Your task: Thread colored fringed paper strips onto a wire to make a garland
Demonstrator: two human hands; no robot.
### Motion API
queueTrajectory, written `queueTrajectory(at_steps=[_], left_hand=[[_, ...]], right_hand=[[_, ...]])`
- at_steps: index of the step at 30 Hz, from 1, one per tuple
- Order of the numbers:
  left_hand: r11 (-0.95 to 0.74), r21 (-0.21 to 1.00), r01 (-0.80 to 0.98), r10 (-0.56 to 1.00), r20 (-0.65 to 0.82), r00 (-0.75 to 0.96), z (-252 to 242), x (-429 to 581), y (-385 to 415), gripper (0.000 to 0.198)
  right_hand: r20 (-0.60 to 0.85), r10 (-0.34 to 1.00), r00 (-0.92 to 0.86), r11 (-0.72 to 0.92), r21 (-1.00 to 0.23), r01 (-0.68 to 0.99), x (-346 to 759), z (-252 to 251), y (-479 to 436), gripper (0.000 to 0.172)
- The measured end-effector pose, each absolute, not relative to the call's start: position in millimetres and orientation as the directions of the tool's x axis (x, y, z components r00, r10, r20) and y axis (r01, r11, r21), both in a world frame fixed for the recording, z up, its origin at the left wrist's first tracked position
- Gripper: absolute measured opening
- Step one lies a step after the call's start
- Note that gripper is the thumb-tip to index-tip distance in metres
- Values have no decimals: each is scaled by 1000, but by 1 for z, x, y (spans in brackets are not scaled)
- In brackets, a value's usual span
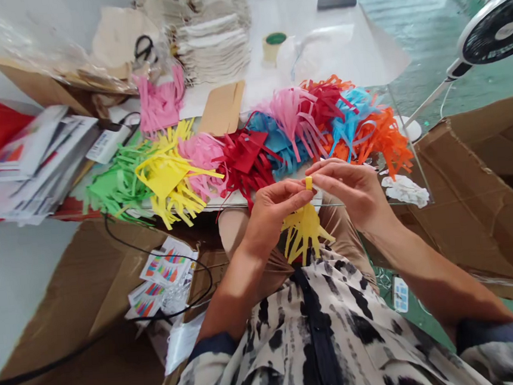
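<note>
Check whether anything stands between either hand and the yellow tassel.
Nothing visible does. The left hand pinches the yellow tassel near its top, with the right hand at that end too. The red tassels lie beyond, not between.

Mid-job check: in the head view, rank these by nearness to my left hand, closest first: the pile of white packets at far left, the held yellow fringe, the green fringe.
Nearest to the left hand first:
1. Held yellow fringe: at its fingertips.
2. Green fringe: off to the left.
3. White packets: farther left.
</note>
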State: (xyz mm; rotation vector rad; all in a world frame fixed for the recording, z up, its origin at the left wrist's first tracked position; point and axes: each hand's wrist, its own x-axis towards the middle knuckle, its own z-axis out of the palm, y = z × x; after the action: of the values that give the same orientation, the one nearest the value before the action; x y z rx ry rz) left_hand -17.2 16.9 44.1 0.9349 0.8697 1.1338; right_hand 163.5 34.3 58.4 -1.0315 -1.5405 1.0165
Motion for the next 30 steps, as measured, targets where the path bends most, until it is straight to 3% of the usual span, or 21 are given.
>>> queueTrajectory(at_steps=[3,7,13,17,21,25,28,30], left_hand=[[139,933,-331,979,-80,185,42,-15,18,25],[69,934,-350,992,-28,122,41,-12,16,25],[75,869,-489,997,-61,44,37,-13,22,36],[59,872,-486,997,-28,70,35,-30,36,46],[120,862,-493,990,-70,119,31,-56,51,42],[224,761,-609,955,-48,292,25,-70,52,42],[274,716,-642,929,-26,368,21,-69,46,41],[313,710,-631,912,-38,409,18,-66,43,42]], right_hand=[[288,938,-193,329,-913,240,163,66,35,14],[431,893,-129,443,-796,412,158,71,32,18],[498,854,-154,516,-764,387,152,64,42,15],[583,773,-250,631,-663,404,140,68,59,10],[624,739,-254,662,-602,446,126,84,91,10],[700,683,-208,639,-435,634,107,105,152,16],[591,742,-318,529,-225,818,84,114,216,30],[295,901,-320,343,-30,939,67,115,261,40]])
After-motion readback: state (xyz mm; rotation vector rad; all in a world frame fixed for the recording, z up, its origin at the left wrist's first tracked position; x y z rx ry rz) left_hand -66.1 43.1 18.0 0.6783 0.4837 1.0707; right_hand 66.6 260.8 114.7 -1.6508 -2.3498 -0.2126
